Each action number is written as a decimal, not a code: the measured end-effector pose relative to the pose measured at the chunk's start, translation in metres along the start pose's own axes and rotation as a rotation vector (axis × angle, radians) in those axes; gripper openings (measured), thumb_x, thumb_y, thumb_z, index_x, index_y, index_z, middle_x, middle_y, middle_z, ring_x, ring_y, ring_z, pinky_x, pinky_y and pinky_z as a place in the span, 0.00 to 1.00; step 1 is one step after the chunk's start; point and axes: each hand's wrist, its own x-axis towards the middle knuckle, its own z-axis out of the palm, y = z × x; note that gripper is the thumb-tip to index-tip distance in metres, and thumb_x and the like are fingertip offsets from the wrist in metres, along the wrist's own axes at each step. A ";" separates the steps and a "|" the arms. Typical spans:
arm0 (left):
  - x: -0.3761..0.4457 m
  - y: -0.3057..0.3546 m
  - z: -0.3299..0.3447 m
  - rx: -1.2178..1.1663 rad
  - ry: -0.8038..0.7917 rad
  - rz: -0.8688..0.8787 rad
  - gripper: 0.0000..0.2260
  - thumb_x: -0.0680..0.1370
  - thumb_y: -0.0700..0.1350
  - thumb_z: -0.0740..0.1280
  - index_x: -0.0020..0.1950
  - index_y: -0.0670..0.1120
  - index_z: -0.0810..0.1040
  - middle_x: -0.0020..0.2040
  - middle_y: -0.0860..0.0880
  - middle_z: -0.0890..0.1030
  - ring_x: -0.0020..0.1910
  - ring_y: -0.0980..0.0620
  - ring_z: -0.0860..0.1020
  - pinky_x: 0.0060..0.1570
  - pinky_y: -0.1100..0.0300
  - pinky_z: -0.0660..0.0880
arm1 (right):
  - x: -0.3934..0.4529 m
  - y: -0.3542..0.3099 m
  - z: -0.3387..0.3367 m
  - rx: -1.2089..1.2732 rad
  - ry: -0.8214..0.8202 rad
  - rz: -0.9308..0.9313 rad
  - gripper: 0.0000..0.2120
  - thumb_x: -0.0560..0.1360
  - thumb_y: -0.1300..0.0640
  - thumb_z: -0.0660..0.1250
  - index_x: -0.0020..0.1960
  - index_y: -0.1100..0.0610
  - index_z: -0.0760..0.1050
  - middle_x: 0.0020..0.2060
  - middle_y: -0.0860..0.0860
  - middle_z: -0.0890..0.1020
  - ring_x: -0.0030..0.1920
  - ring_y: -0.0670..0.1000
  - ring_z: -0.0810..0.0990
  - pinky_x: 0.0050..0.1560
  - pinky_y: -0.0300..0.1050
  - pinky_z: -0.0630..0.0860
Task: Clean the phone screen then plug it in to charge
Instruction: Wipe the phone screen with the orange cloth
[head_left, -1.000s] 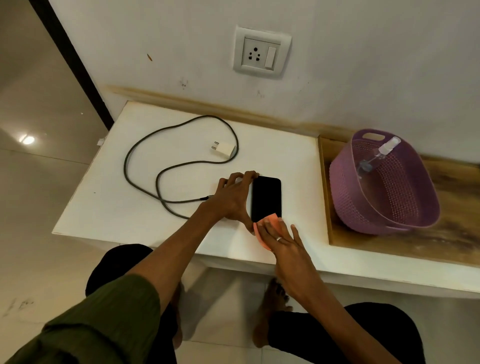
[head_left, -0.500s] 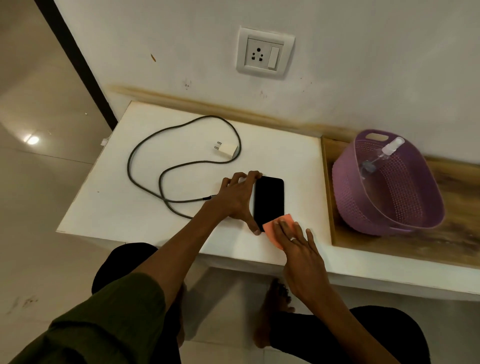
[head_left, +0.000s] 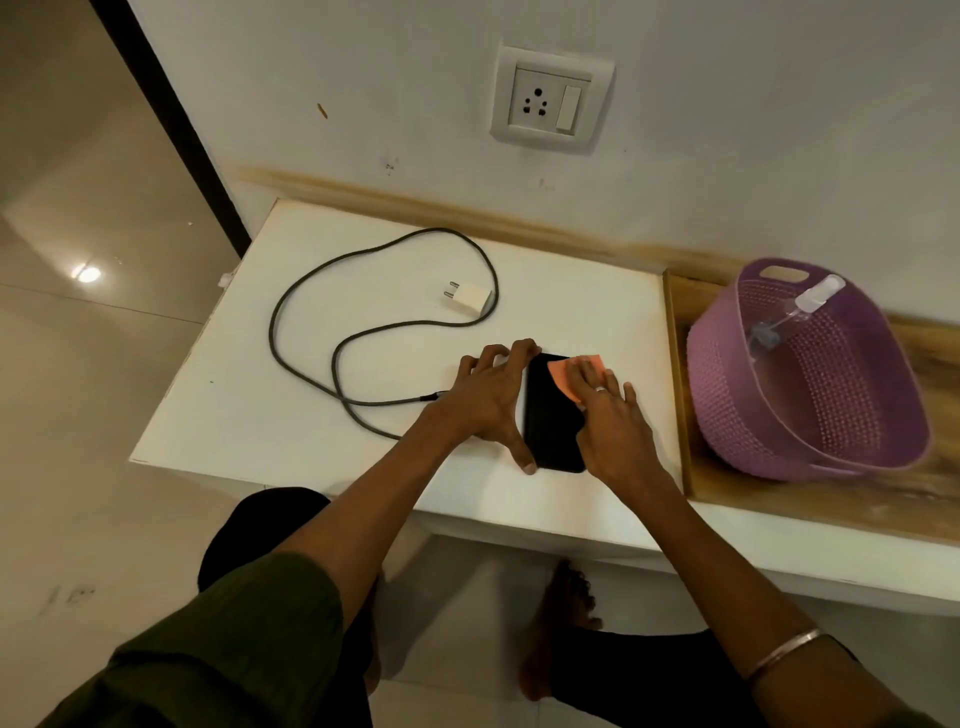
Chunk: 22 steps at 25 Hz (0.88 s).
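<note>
A black phone lies flat on the white table, screen up. My left hand grips its left edge, fingers at the top corner and thumb at the bottom corner. My right hand presses an orange cloth flat onto the upper right part of the screen. A dark cable loops across the table to a white charger plug; its free end lies just left of my left hand. A white wall socket sits above the table.
A purple perforated basket stands on a wooden tray to the right, with a clear spray bottle leaning inside it. The table's front edge is close to my knees. Tiled floor lies to the left.
My right hand has slid the orange cloth from the phone's bottom edge up to its upper part. The left hand has stayed on the phone's left edge.
</note>
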 end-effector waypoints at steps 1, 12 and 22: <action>0.000 0.000 0.000 -0.009 0.002 0.001 0.63 0.44 0.65 0.81 0.71 0.59 0.50 0.73 0.47 0.61 0.74 0.44 0.55 0.71 0.46 0.56 | 0.005 -0.001 -0.001 0.019 0.001 0.014 0.35 0.77 0.58 0.65 0.78 0.52 0.50 0.78 0.53 0.56 0.78 0.59 0.55 0.78 0.54 0.50; -0.004 0.004 -0.002 0.018 0.016 0.023 0.66 0.47 0.64 0.82 0.75 0.52 0.47 0.73 0.47 0.64 0.74 0.44 0.57 0.72 0.46 0.55 | 0.002 -0.036 0.005 0.140 0.028 -0.099 0.29 0.79 0.45 0.46 0.76 0.57 0.58 0.76 0.56 0.63 0.76 0.57 0.60 0.78 0.51 0.55; -0.004 0.002 -0.005 -0.007 0.011 0.014 0.68 0.46 0.64 0.82 0.77 0.55 0.46 0.77 0.48 0.60 0.77 0.46 0.53 0.73 0.46 0.51 | -0.028 -0.020 0.013 0.061 -0.014 -0.310 0.35 0.73 0.69 0.64 0.76 0.49 0.60 0.78 0.51 0.58 0.78 0.56 0.52 0.76 0.50 0.46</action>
